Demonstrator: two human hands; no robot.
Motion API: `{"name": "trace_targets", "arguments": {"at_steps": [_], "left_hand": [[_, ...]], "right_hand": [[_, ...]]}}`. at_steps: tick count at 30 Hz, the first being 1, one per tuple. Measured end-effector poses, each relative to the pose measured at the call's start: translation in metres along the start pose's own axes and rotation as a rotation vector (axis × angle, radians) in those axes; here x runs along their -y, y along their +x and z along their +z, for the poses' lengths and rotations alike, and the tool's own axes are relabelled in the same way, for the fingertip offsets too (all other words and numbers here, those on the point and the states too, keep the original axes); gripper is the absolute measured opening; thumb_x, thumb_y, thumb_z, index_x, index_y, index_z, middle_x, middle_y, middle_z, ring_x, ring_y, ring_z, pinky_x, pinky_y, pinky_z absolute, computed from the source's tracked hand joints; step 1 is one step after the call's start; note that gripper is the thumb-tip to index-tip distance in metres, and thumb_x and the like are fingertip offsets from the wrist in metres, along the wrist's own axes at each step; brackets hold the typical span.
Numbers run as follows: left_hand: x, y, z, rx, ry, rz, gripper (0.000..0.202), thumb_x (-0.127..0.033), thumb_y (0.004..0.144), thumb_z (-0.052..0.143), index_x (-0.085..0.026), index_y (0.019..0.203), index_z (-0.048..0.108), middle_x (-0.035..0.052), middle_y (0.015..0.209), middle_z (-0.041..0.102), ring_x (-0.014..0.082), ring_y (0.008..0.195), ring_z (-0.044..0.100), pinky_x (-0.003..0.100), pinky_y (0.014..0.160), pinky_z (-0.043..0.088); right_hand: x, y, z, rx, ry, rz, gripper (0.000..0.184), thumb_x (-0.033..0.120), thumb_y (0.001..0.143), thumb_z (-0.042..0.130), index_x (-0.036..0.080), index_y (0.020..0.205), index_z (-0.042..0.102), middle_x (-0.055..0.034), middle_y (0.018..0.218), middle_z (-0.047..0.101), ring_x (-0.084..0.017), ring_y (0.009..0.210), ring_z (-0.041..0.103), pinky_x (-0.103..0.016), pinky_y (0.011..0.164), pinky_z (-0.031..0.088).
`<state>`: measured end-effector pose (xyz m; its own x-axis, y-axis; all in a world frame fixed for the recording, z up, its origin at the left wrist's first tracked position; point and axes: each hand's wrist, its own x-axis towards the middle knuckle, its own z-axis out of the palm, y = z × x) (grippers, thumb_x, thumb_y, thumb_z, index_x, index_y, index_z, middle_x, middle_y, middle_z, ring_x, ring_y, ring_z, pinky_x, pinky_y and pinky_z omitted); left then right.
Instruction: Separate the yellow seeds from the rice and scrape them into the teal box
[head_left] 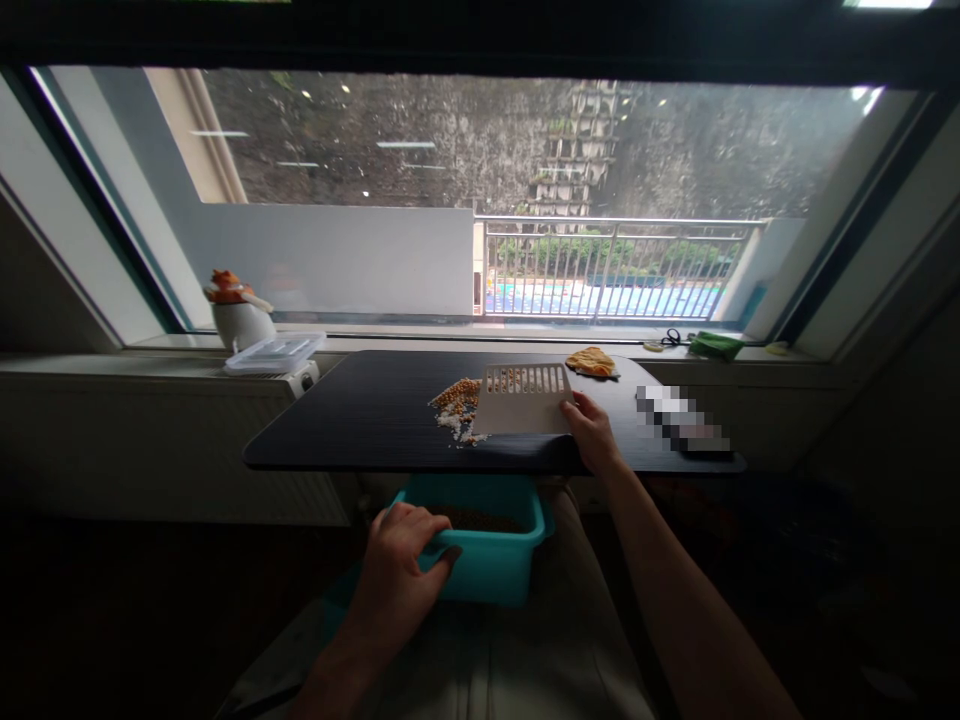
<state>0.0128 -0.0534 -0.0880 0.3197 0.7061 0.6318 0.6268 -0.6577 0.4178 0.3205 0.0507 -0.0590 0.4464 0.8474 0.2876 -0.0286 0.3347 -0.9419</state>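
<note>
My right hand (590, 428) is closed on the right edge of a flat white plastic panel (517, 412) with a row of slots along its far side. The panel is tilted over the dark table. Beside its left edge, a pile of yellow kernels (456, 396) and white grains (459, 430) lies on the tabletop, partly hidden by the panel. Below the table's near edge, a teal plastic bin (487, 570) rests at my lap with dark grainy contents (484, 520) inside. My left hand (409, 545) grips the bin's near left rim, fingers over the edge.
The dark table (337, 420) stands against the window sill. An orange cloth (592, 362) and a pixelated item (684, 418) lie at its right. A clear plastic lid (274, 352) and a white figure with an orange top (238, 310) sit left; scissors (670, 338) and a green packet (715, 346) lie right.
</note>
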Motion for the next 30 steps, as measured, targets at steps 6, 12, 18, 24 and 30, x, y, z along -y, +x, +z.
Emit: {"name": "trace_targets", "arguments": {"at_steps": [6, 12, 18, 24, 30], "left_hand": [[0.0003, -0.0005, 0.0007, -0.005, 0.0, 0.006, 0.012, -0.016, 0.076, 0.067, -0.023, 0.085, 0.068, -0.0008, 0.076, 0.068, 0.0249, 0.079, 0.062, 0.045, 0.083, 0.045], [-0.0001, 0.0, 0.0005, -0.006, 0.001, 0.006, 0.011, -0.016, 0.077, 0.067, -0.024, 0.084, 0.068, -0.0009, 0.076, 0.068, 0.0252, 0.079, 0.062, 0.045, 0.083, 0.045], [-0.0006, 0.0007, -0.0002, 0.002, 0.001, -0.004, 0.009, -0.018, 0.077, 0.066, -0.023, 0.084, 0.069, 0.0003, 0.076, 0.069, 0.0251, 0.079, 0.062, 0.046, 0.084, 0.046], [-0.001, 0.0001, 0.0004, 0.007, 0.005, -0.017, 0.009, -0.02, 0.078, 0.064, -0.024, 0.083, 0.069, 0.0007, 0.075, 0.069, 0.0251, 0.079, 0.062, 0.047, 0.086, 0.045], [-0.0004, -0.0005, 0.001, 0.006, 0.002, -0.019, 0.011, -0.019, 0.077, 0.065, -0.024, 0.085, 0.069, 0.0004, 0.077, 0.069, 0.0258, 0.081, 0.062, 0.047, 0.087, 0.045]], "right_hand": [[-0.0001, -0.0003, 0.0005, -0.002, -0.005, -0.001, 0.037, 0.043, 0.062, 0.074, 0.021, 0.092, 0.072, -0.0042, 0.084, 0.076, -0.026, 0.081, 0.068, -0.039, 0.074, 0.053], [-0.0006, -0.0001, 0.0007, 0.004, 0.016, -0.001, 0.039, 0.044, 0.062, 0.073, 0.022, 0.093, 0.072, -0.0033, 0.082, 0.076, -0.025, 0.079, 0.068, -0.039, 0.075, 0.053], [0.0005, -0.0014, 0.0007, 0.017, -0.002, -0.005, 0.04, 0.044, 0.064, 0.073, 0.022, 0.096, 0.072, -0.0039, 0.085, 0.077, -0.026, 0.082, 0.069, -0.039, 0.076, 0.054], [0.0008, -0.0017, 0.0009, 0.038, -0.011, 0.0, 0.04, 0.046, 0.063, 0.074, 0.022, 0.096, 0.072, -0.0033, 0.08, 0.076, -0.026, 0.079, 0.069, -0.039, 0.075, 0.054], [0.0019, -0.0022, 0.0012, 0.038, -0.001, -0.006, 0.041, 0.048, 0.063, 0.075, 0.023, 0.095, 0.072, -0.003, 0.081, 0.076, -0.026, 0.08, 0.07, -0.04, 0.076, 0.055]]}}
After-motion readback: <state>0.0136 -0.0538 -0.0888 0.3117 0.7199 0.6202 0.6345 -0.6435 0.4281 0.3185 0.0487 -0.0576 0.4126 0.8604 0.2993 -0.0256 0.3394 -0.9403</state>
